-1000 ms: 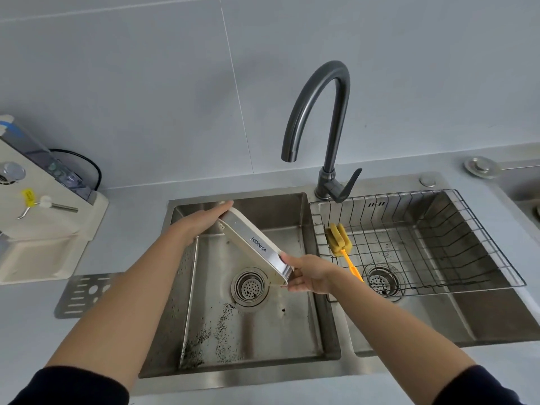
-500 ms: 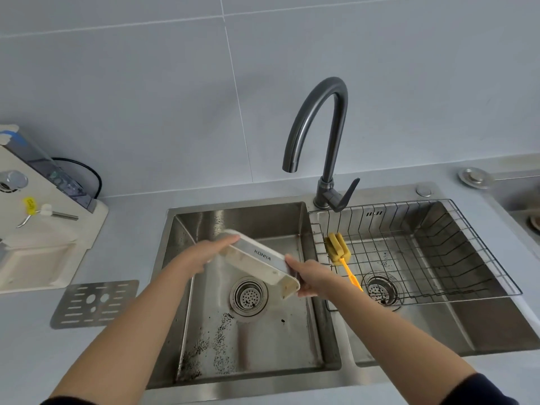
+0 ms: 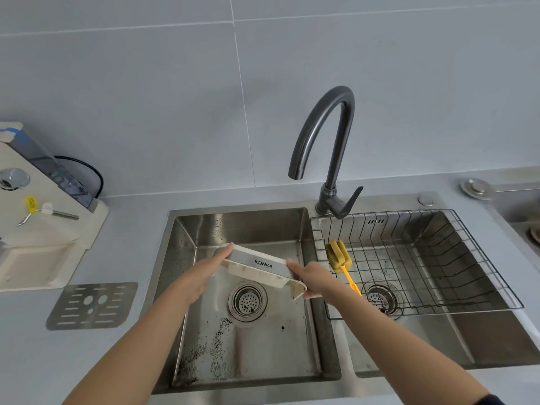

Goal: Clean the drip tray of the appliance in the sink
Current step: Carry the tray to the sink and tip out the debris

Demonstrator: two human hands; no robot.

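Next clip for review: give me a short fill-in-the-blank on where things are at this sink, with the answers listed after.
1. Both hands, left hand and right hand, hold the drip tray over the ____ basin of the sink.
2. The brand name printed on the tray's grey strip reads ____.
3. The yellow sponge brush lies in the wire ____ set in the right basin.
4. The slotted metal grate lies flat on the counter, to the ____ of the sink.

Answers: left; KONKA; basket; left

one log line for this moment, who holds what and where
left hand: holds drip tray | right hand: holds tray | tray: tilted over left basin | faucet: off
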